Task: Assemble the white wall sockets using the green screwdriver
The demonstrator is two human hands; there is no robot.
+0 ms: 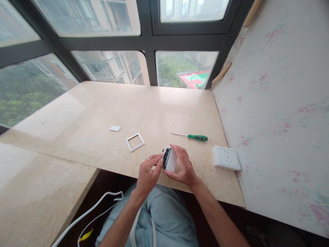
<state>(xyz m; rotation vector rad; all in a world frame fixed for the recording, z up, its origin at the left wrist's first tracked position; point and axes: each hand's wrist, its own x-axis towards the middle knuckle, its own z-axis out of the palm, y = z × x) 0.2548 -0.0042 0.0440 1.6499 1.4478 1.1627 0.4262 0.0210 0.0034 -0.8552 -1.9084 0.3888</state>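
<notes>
A white box-shaped wall switch housing [170, 164] with a dark inner mechanism showing on its left side is held tilted just above the table's near edge. My right hand [185, 167] grips it from the right, thumb below and fingers along the top. On the left, my left hand [151, 171] has its fingertips closed against the dark mechanism; any small part between them is hidden. Beyond my left hand lies a white square frame [129, 149], and farther left a small white plate [114, 128]. A green-handled screwdriver [197, 137] rests beyond my right hand, its shaft pointing left.
A white socket box [226, 158] stands at the right against the flowered wall [280, 137]. The marble-patterned table [154, 106] reaches back to the dark window frame [185, 43]. White cables [88, 210] hang below the table edge at lower left.
</notes>
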